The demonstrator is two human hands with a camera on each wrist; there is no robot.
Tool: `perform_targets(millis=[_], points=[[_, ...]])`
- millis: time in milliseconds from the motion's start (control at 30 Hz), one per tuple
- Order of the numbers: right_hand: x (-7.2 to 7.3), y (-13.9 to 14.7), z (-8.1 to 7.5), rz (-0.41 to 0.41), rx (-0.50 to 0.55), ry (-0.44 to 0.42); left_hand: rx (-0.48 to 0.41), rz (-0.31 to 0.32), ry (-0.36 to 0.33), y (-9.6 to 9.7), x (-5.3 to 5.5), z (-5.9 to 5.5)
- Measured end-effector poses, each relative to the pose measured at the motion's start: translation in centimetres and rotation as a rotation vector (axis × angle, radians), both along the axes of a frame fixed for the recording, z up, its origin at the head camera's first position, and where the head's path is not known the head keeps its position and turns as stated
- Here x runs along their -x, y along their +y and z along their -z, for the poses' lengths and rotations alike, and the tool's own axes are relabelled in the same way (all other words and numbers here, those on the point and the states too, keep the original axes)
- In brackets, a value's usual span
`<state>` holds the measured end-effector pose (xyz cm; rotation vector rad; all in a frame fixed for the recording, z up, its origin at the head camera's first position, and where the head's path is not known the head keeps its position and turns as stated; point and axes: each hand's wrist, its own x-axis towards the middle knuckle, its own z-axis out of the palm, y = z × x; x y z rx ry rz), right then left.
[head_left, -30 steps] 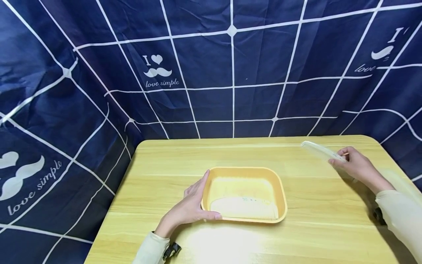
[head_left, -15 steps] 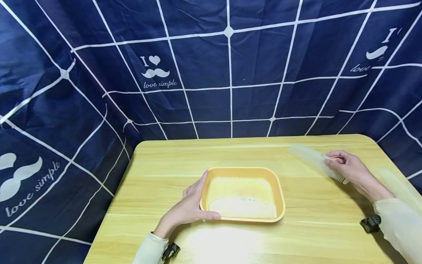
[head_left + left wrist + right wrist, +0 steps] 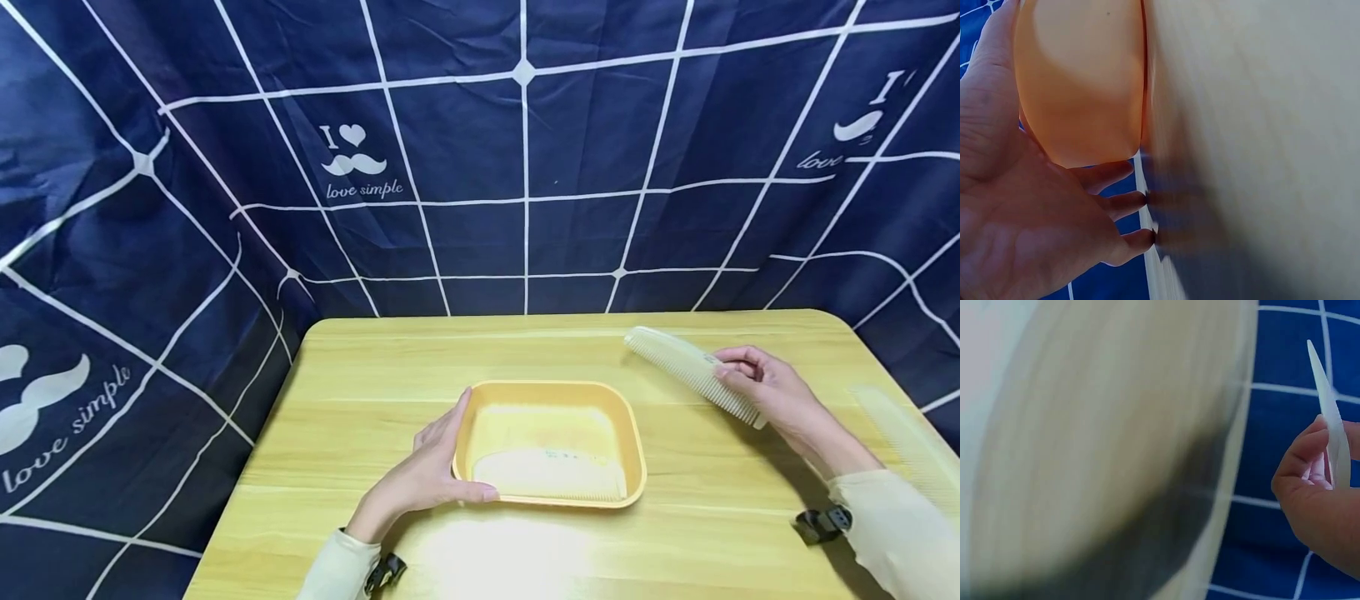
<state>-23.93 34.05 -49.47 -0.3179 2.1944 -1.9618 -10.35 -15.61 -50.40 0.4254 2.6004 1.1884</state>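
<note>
A pale, broad comb (image 3: 690,367) hangs tilted above the table, right of the tray, its teeth facing down toward the near left. My right hand (image 3: 776,396) pinches it by its back between thumb and fingers; the right wrist view shows this comb (image 3: 1330,403) edge-on. A shallow orange-yellow plastic tray (image 3: 632,442) sits on the table. Around its near left corner my left hand (image 3: 420,475) holds it, thumb along the near rim and fingers at the left side. Inside, along the near wall, lies a similar comb (image 3: 543,473).
Another pale comb (image 3: 911,446) lies on the table at the far right, partly hidden by the right sleeve. The wood-grain table (image 3: 390,358) backs onto a dark blue curtain (image 3: 465,242) with white lines, which also surrounds both sides. Bright glare falls on the table before the tray.
My right hand has brought the comb leftward, nearer the tray, and turned it so its teeth show more. The comb at far right is more exposed. My left hand and the tray stay put.
</note>
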Motion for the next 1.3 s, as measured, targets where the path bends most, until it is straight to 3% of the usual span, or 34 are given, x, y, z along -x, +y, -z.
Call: perform_targets(millis=[300,600,867,1300], points=[[-1.5,-3.1,-1.8,-0.053,-0.061,0.042,0.0,-0.005,-0.004,0.0,0.1,-0.1],[-2.9,-5.8,-2.9,-0.11,-0.252,0.162,0.008,0.004,0.004,-0.1,0.1,-0.1],[-3.6,-7.6,-3.3,-0.182,-0.229,0.203,-0.001,0.007,-0.039,-0.1,0.0,-0.3],[-4.6,-11.1,-3.1,-0.268,-0.196,0.161,-0.01,0.022,-0.057,-0.2,0.3,-0.3]])
